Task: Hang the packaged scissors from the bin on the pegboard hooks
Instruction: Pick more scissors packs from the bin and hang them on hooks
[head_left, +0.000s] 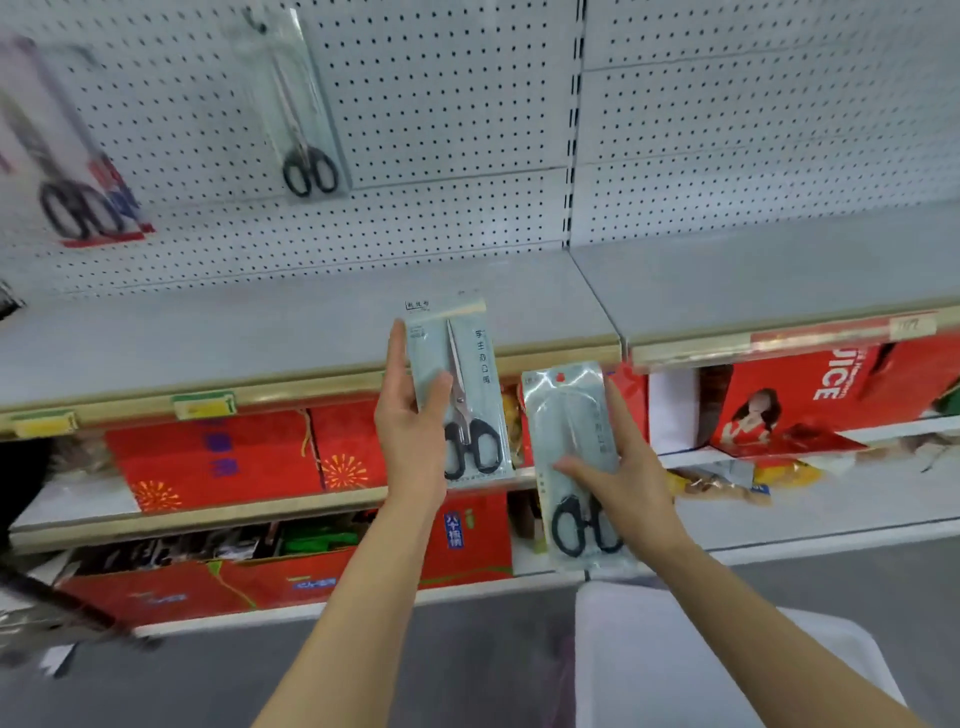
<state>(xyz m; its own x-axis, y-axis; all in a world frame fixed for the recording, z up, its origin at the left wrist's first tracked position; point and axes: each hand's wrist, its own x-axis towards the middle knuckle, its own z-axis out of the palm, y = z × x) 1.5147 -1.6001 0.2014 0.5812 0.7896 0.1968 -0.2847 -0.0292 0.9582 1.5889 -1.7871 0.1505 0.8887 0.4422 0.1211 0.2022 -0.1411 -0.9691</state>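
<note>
My left hand (410, 421) grips a pack of black-handled scissors (460, 387), held upright in front of the grey shelf. My right hand (631, 478) holds a second scissors pack (574, 467), lower and to the right, its clear wrap glinting. On the white pegboard (441, 104) above, one scissors pack (298, 109) hangs from a hook at upper centre-left. Another, blurred pack with a red bottom edge (67, 156) hangs at the far left. The bin is not clearly visible.
A grey shelf (260, 338) juts out below the pegboard, with yellow price tags on its front rail. Red gift boxes (218, 457) and a red juice carton (810, 400) fill the lower shelves. A white object (675, 649) sits low at my right.
</note>
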